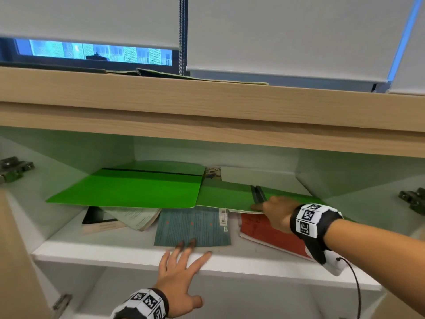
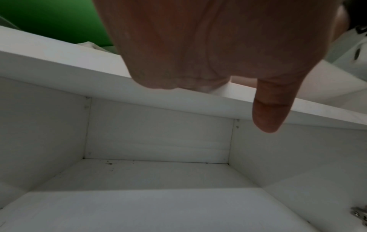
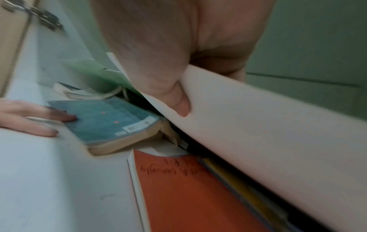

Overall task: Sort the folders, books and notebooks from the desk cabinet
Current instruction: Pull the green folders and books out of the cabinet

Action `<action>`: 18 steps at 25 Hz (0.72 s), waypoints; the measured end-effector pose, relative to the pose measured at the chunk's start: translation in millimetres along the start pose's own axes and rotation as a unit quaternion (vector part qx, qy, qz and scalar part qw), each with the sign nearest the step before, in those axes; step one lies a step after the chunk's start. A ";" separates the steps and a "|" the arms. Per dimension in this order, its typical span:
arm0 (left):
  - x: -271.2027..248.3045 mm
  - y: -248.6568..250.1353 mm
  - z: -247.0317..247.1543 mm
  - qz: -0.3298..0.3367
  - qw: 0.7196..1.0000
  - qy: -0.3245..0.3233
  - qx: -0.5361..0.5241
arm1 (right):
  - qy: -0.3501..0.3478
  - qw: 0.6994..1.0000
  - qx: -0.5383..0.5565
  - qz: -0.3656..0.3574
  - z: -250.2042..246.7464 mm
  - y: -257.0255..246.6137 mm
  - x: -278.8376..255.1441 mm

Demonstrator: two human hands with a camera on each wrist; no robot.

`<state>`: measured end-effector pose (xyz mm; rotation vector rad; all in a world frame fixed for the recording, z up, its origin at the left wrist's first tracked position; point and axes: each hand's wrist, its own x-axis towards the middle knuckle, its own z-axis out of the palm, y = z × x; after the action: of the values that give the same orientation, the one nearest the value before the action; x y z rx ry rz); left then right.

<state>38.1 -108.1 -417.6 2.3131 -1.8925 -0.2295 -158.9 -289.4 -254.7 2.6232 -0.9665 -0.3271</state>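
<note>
On the cabinet shelf (image 1: 115, 252), the right hand (image 1: 277, 211) pinches the front edge of a green folder (image 1: 230, 196) lying atop the pile. The left hand (image 1: 181, 270) rests flat, fingers straight, fingertips on a blue book (image 1: 193, 226) beside an orange notebook (image 1: 271, 238).

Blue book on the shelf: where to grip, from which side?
Grip the blue book by its near edge, from the front. It lies flat by the shelf lip; its far end runs under the green folder. Left hand fingertips already rest there.
</note>
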 end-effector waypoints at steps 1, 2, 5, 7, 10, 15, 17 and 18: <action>0.6 -1.1 0.0 -0.001 1.000 -0.003 -0.001 | 0.005 1.000 -0.013 0.005 -6.9 0.5 -3.9; -0.5 -1.0 0.1 0.000 1.000 -0.007 -0.002 | 0.009 1.000 -0.021 0.010 -14.9 1.7 -9.8; -1.8 -1.6 -2.0 0.003 1.000 -0.018 -0.015 | 0.050 0.998 -0.029 0.029 -39.6 9.9 -31.7; -2.5 -2.8 -5.9 0.012 0.999 -0.022 -0.042 | 0.090 0.995 -0.033 0.042 -51.4 12.1 -48.8; -4.5 -10.2 -24.8 -0.004 0.978 0.007 -0.208 | 0.128 0.988 -0.057 0.059 -69.5 13.9 -75.3; -21.2 -38.3 -70.1 -0.059 0.897 0.326 -0.291 | 0.184 0.980 -0.056 0.055 -85.8 17.5 -112.7; -24.0 -51.7 -93.8 -0.121 0.855 0.481 -0.151 | 0.198 0.977 -0.054 0.058 -84.9 19.3 -120.9; -20.0 -61.4 -106.7 -0.169 0.844 0.502 -0.085 | 0.197 0.977 -0.048 0.059 -84.9 19.2 -123.4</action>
<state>115.3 -74.8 -325.5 1.9656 -0.8954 0.6393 -234.6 -202.9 -156.9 2.4007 -0.9341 0.1690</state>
